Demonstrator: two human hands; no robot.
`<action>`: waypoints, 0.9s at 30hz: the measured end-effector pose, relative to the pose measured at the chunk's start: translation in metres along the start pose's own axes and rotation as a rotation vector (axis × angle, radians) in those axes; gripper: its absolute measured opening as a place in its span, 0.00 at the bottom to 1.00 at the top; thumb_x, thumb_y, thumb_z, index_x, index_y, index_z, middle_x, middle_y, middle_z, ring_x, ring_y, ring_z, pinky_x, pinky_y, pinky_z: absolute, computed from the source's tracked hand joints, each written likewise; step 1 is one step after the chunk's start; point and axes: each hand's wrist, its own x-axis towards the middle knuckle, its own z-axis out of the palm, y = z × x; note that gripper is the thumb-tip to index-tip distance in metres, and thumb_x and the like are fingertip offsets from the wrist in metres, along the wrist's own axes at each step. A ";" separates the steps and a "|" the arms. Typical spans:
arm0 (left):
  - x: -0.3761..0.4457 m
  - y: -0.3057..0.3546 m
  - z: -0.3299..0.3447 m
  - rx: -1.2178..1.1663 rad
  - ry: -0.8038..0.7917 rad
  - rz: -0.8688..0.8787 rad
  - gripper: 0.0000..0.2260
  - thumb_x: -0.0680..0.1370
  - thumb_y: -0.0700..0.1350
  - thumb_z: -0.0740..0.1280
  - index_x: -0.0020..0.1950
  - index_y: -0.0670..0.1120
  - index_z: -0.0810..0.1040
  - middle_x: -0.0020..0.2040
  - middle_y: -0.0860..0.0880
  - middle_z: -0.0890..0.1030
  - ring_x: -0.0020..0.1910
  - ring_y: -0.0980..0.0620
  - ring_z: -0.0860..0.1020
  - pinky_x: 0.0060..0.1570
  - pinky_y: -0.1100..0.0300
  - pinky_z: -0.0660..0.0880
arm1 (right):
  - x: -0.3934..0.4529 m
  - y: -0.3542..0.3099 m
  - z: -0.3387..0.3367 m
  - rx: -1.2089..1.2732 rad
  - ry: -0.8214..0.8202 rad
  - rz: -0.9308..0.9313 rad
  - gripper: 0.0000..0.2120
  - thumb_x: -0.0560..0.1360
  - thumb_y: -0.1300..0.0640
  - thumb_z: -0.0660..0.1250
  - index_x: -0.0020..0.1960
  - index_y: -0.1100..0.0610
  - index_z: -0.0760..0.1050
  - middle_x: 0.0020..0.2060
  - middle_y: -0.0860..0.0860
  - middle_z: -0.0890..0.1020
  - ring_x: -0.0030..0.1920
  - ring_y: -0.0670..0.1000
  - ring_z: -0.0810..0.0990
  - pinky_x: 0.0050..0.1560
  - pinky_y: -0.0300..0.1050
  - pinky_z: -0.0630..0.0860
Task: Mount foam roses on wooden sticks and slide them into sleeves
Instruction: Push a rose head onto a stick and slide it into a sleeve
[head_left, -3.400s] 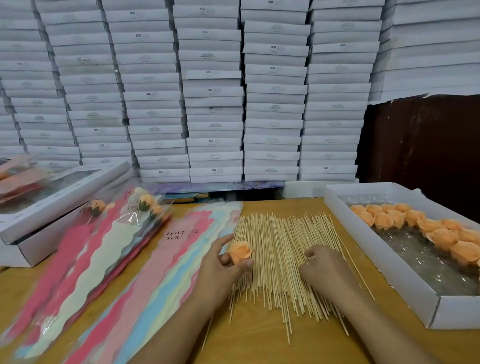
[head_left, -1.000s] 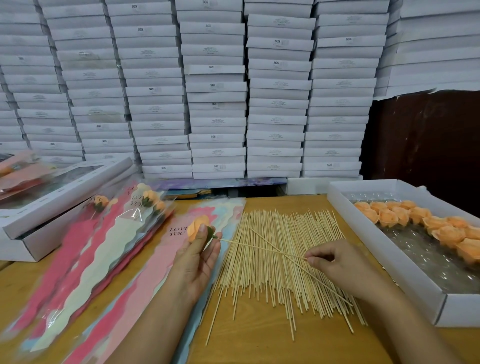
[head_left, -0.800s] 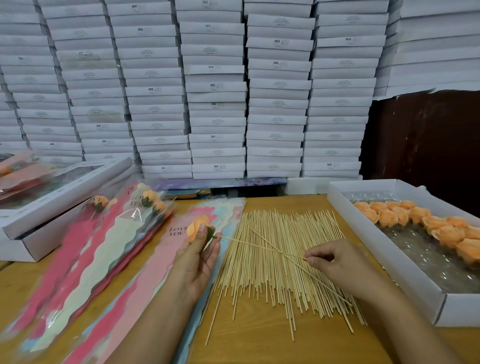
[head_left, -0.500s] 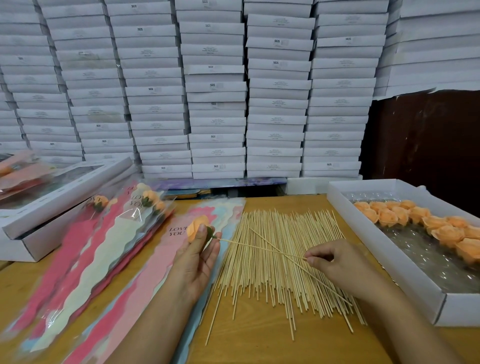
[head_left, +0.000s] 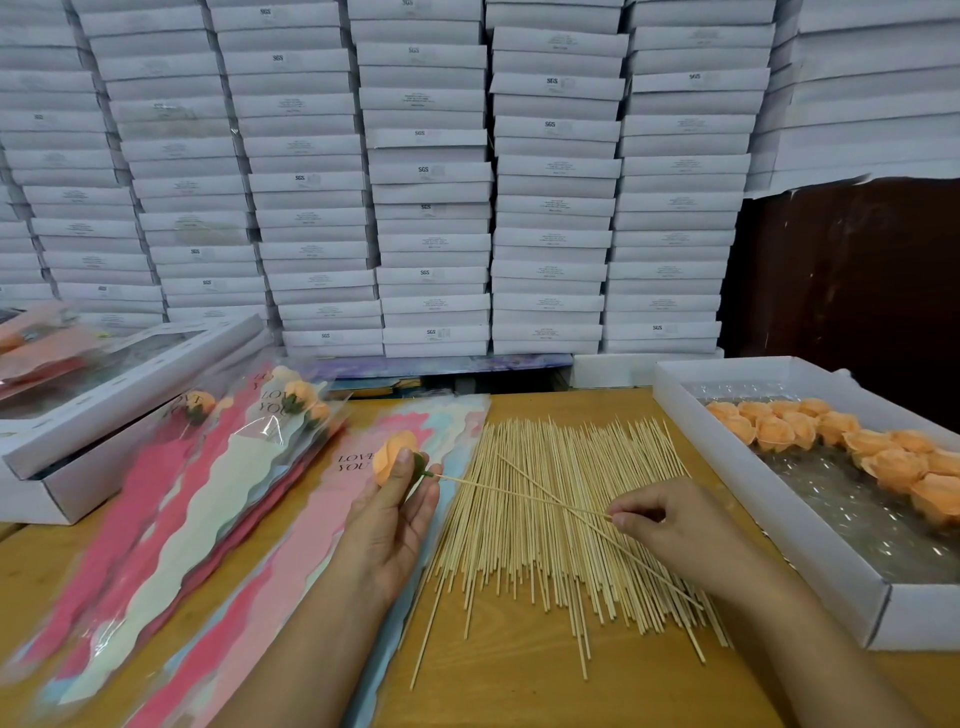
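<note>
Head view: orange foam rose (head_left: 395, 454) sat pinched in left hand (head_left: 389, 525) above the pink sleeve (head_left: 332, 499), stick (head_left: 524, 496) tip at its green base. Right hand (head_left: 670, 530) pinched the stick's other end over the loose stick pile (head_left: 561, 525). White tray (head_left: 789, 525) of more roses (head_left: 831, 431) lay right. Filled sleeves (head_left: 218, 467) lay left, stacked boxes (head_left: 431, 176) far behind.

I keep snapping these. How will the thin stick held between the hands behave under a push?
The stick looks very thin for its length, so it would probably bow or snap. Being round, loose sticks likely roll.
</note>
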 end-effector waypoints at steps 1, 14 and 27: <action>0.000 0.000 0.000 0.000 -0.001 0.001 0.18 0.69 0.43 0.74 0.56 0.38 0.79 0.43 0.41 0.87 0.39 0.50 0.86 0.40 0.60 0.84 | 0.000 0.000 0.000 0.000 -0.002 0.000 0.07 0.78 0.56 0.70 0.53 0.48 0.84 0.47 0.38 0.82 0.52 0.39 0.80 0.59 0.40 0.76; 0.000 -0.001 0.000 0.009 0.000 -0.002 0.23 0.70 0.42 0.74 0.64 0.37 0.77 0.45 0.40 0.87 0.39 0.50 0.86 0.37 0.60 0.83 | 0.002 0.004 0.002 0.003 -0.002 -0.019 0.06 0.77 0.55 0.71 0.50 0.45 0.84 0.41 0.30 0.79 0.48 0.32 0.77 0.50 0.30 0.72; -0.001 -0.004 -0.001 0.005 0.020 0.011 0.25 0.75 0.41 0.71 0.71 0.37 0.73 0.47 0.39 0.85 0.38 0.51 0.86 0.37 0.61 0.83 | -0.003 -0.007 0.014 -0.004 0.093 -0.075 0.12 0.73 0.56 0.76 0.35 0.42 0.79 0.33 0.40 0.82 0.40 0.37 0.79 0.37 0.30 0.72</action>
